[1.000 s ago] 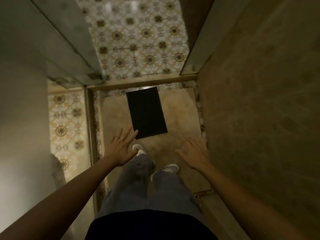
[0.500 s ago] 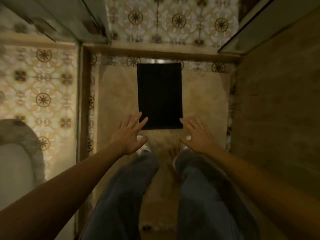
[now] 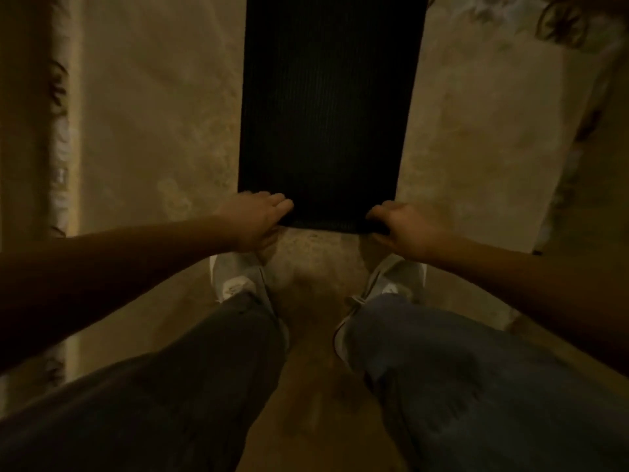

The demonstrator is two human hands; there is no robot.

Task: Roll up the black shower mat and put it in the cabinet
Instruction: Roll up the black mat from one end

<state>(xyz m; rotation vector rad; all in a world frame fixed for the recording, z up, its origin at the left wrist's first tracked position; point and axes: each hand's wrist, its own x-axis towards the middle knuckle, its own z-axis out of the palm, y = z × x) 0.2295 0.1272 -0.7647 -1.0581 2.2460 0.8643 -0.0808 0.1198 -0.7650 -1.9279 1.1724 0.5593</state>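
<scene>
The black shower mat (image 3: 326, 107) lies flat on the beige shower floor, long side running away from me, its far end cut off by the top of the frame. Fine ribs run along its surface. My left hand (image 3: 258, 216) curls over the mat's near left corner. My right hand (image 3: 398, 223) grips the near right corner, fingers wrapped around the edge. The near edge looks slightly lifted off the floor between the two hands. No cabinet is in view.
My two white shoes (image 3: 235, 277) (image 3: 394, 277) stand just behind the mat's near edge, knees bent low. A patterned tile border (image 3: 59, 131) runs along the left side, and patterned tiles (image 3: 571, 25) show at the upper right.
I have crouched down close to the floor. Both hands went from hovering open above the mat to gripping its near corners.
</scene>
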